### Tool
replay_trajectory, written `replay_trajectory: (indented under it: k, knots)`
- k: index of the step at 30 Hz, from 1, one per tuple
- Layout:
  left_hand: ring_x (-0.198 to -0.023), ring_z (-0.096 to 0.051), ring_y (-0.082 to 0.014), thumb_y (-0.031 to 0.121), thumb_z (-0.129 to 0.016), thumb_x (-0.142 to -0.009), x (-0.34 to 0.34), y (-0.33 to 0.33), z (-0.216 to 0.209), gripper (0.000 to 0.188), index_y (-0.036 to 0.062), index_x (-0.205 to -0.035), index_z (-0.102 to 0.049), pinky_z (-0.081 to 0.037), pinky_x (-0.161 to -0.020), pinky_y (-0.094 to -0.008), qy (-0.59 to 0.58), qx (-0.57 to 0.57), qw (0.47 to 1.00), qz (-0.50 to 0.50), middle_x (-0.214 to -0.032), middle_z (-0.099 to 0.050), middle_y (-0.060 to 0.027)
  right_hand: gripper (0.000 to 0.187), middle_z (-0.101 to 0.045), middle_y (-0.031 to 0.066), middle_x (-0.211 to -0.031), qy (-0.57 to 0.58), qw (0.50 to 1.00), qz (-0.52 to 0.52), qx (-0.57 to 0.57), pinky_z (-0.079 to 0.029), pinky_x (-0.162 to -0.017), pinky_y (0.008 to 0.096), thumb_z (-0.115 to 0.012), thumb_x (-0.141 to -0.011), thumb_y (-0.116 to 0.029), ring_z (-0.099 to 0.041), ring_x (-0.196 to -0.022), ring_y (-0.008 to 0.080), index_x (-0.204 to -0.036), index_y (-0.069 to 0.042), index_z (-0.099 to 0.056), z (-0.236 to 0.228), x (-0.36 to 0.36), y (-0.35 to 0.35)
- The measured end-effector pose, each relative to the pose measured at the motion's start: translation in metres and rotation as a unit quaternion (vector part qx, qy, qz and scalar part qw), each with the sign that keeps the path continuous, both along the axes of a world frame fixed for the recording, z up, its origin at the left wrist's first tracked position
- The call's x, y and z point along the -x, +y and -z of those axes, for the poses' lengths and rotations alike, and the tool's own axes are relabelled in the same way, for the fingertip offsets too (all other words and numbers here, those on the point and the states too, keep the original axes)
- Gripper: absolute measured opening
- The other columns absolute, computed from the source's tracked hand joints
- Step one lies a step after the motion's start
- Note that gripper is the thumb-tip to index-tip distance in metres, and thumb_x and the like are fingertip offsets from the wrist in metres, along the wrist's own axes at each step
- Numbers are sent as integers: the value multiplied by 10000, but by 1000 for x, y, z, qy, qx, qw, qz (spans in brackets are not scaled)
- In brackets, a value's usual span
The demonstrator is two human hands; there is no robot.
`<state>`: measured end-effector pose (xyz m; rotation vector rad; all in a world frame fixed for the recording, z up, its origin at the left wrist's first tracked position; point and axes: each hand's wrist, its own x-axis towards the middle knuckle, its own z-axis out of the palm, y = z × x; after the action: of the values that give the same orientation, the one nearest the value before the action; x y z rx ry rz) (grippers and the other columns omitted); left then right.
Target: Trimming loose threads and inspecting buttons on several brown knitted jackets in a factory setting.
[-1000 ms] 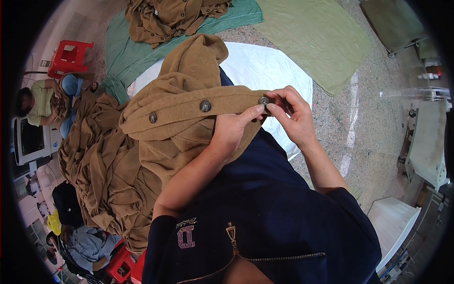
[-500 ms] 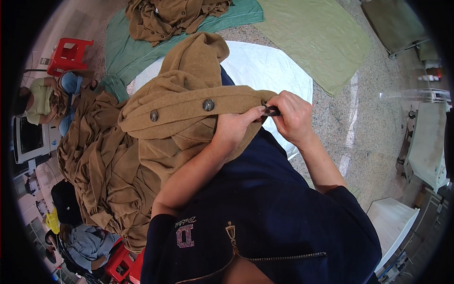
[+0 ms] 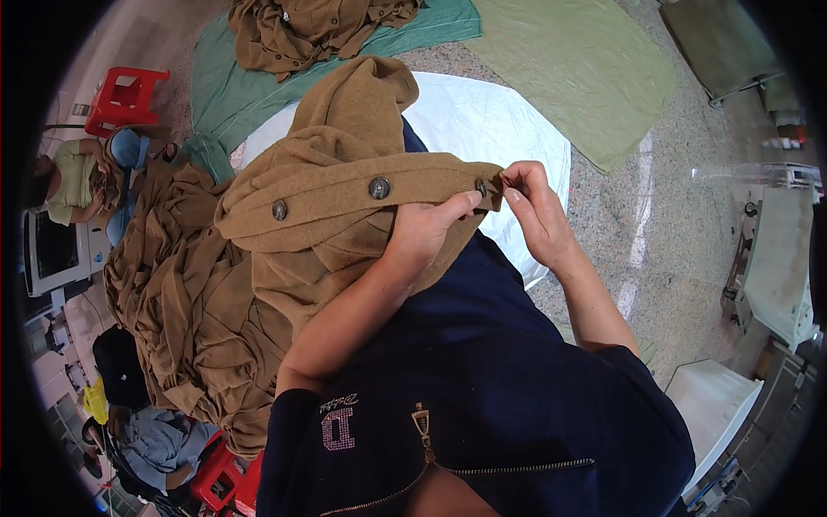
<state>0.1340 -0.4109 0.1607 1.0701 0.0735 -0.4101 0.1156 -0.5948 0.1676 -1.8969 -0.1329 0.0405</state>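
A brown woollen garment (image 3: 345,181) with a band of dark round buttons (image 3: 379,187) lies across my lap. My left hand (image 3: 426,237) grips the band from below, thumb pressed near its right end. My right hand (image 3: 538,215) pinches the band's very tip by the last button (image 3: 481,185). Whether a needle or thread sits in the fingers is too small to tell.
A heap of the same brown garments (image 3: 185,302) lies at my left. More brown garments (image 3: 301,30) rest on a teal sheet (image 3: 233,95) ahead. There is a white sheet (image 3: 482,121), a green sheet (image 3: 577,69), red stools (image 3: 125,95) and seated people at the left.
My right hand has shifted a little up and out along the band's tip. The band now lies flatter and more stretched between my hands.
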Motion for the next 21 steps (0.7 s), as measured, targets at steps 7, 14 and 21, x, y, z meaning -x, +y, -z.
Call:
replay_trajectory:
  k: [7,14,21]
  knots:
    - [-760,-574,-87,10,-646,-854,-1,0,5,64,34,-906,-617,-464,-685,-238,-13,25,1000,-12,-849,-624,-11,101,-518,72,-966,-28,996,-58,60,-451,-783,270,-520,-967,-82,-524,-867,146,-1018,4,-534,0,5,-3]
    - [-760,-571,-91,-4,-643,-851,-1,0,6,82,37,-916,-614,-461,-692,-241,6,43,999,-19,-854,-623,-11,124,-541,97,-908,-30,1000,1,3,-452,-654,286,-650,-893,-83,-543,-740,172,-945,6,-582,8,7,3]
    - [-852,-584,-153,-46,-603,-864,-1,5,13,183,14,-1036,-592,-475,-754,-299,-1,91,996,8,-947,-616,-60,108,-549,89,-892,-64,998,11,11,-455,-656,284,-655,-887,-65,-549,-735,173,-936,12,-598,10,6,7]
